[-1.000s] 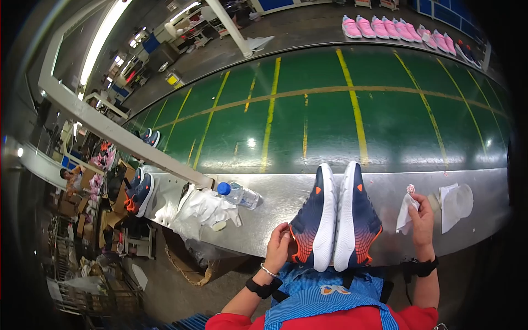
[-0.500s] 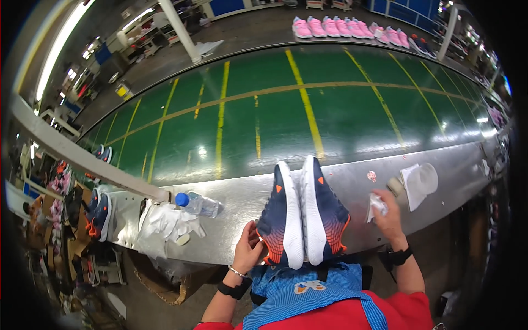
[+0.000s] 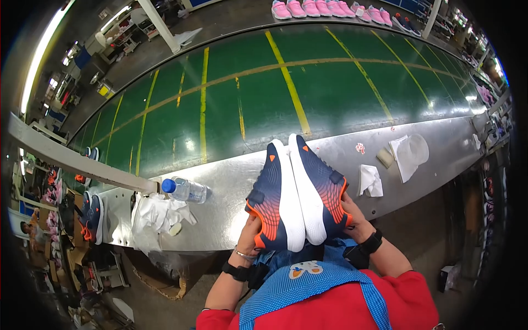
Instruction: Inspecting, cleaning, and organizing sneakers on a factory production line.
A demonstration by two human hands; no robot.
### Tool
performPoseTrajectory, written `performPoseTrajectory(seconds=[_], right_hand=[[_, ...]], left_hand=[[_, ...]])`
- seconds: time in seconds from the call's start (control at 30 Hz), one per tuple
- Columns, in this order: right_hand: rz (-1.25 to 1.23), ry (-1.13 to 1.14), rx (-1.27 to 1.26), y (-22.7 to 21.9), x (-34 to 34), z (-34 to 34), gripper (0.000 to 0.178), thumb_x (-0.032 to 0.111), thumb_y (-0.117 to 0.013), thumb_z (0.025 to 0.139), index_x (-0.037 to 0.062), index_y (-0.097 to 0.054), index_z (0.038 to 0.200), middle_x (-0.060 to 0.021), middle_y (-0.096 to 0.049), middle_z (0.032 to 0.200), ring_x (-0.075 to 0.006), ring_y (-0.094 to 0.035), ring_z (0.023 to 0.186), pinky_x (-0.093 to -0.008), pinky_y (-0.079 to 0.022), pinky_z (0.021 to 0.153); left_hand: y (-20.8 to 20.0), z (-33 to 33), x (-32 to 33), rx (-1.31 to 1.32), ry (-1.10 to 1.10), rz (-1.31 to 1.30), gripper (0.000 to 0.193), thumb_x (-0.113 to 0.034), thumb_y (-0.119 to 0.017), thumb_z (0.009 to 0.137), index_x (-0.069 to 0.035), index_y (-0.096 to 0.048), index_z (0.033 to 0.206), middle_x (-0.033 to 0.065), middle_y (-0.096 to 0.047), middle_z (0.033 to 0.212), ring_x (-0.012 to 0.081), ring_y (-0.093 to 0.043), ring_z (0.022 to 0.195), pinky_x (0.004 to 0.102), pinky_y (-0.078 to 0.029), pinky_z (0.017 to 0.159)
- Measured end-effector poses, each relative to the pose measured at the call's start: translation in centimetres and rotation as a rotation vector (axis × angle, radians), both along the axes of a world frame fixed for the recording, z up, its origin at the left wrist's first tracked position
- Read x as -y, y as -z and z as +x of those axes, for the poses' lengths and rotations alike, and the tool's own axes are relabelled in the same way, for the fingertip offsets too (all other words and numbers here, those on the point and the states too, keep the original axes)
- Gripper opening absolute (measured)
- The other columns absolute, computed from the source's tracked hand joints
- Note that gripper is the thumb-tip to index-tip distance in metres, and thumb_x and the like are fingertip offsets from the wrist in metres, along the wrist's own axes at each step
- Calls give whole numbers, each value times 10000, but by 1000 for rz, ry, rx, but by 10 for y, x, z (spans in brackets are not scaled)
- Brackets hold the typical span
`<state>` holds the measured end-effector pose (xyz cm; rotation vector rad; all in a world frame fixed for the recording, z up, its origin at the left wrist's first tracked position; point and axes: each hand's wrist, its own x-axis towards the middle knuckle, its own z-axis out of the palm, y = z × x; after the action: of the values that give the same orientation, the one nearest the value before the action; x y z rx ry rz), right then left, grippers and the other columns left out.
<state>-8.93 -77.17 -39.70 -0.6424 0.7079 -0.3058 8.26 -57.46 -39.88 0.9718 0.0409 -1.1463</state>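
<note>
Two navy sneakers with orange heels and white soles lie on their sides, soles facing each other, toes pointing away from me. My left hand (image 3: 250,235) grips the heel end of the left sneaker (image 3: 267,190), its fingers partly hidden behind the shoe. At the heel of the right sneaker (image 3: 323,190), my right hand (image 3: 356,219) holds on from the outer side, fingers partly covered too. The soles touch or nearly touch near the heels. A crumpled white cloth (image 3: 370,181) lies on the metal ledge (image 3: 231,187), just beyond my right hand.
Left on the ledge are a blue-capped bottle (image 3: 187,190), white rags (image 3: 157,217) and another navy sneaker (image 3: 94,220). On the right sit a beige block (image 3: 385,158) and a translucent roll (image 3: 413,150). Beyond runs a green belt (image 3: 231,110); pink shoes (image 3: 319,7) line its far side.
My right hand has put down the white cloth and taken hold of the right sneaker's heel. My left hand now grips the left sneaker more fully. The view has shifted slightly.
</note>
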Motion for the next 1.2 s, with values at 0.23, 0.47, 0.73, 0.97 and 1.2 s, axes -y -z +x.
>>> performPoseTrajectory(seconds=[0.23,0.47,0.73,0.97,1.2], right_hand=[[27,31,15,-24,-17,4,370,111,-539,891,80,-443,1247,-79,-598,1094,-177,-631,916,-302,-545,753],[-111,40,-54,-51,-26,8,330,158,-543,895,38,-474,1195,-67,-605,1095,-178,-622,940,-335,-525,803],[323,-110,473,-8,13,25,388,235,-524,894,51,-469,1231,-120,-540,1191,-252,-521,1099,-449,-398,973],[214,-161,423,-45,37,63,375,261,-472,924,50,-450,1234,-132,-499,1214,-281,-525,1057,-453,-431,942],[152,-132,199,-69,61,88,420,313,-391,953,-13,-404,1218,-204,-416,1248,-378,-483,1113,-507,-403,971]], left_hand=[[12,7,-5,-65,26,-130,455,-109,-485,916,-59,-329,1341,114,-519,1224,216,-575,1049,331,-508,882],[5,17,-1,-108,53,-154,436,-44,-517,886,-18,-373,1296,114,-544,1180,203,-590,1009,310,-520,848],[-21,37,28,-40,117,-302,381,-170,-539,887,-9,-459,1223,124,-562,1156,234,-595,996,361,-523,837],[-60,61,61,-31,117,-234,359,-217,-475,931,-4,-451,1218,164,-530,1188,308,-575,1037,439,-504,893],[-79,81,83,-115,77,-217,414,-218,-485,921,52,-399,1222,264,-481,1150,413,-556,1013,510,-477,913]])
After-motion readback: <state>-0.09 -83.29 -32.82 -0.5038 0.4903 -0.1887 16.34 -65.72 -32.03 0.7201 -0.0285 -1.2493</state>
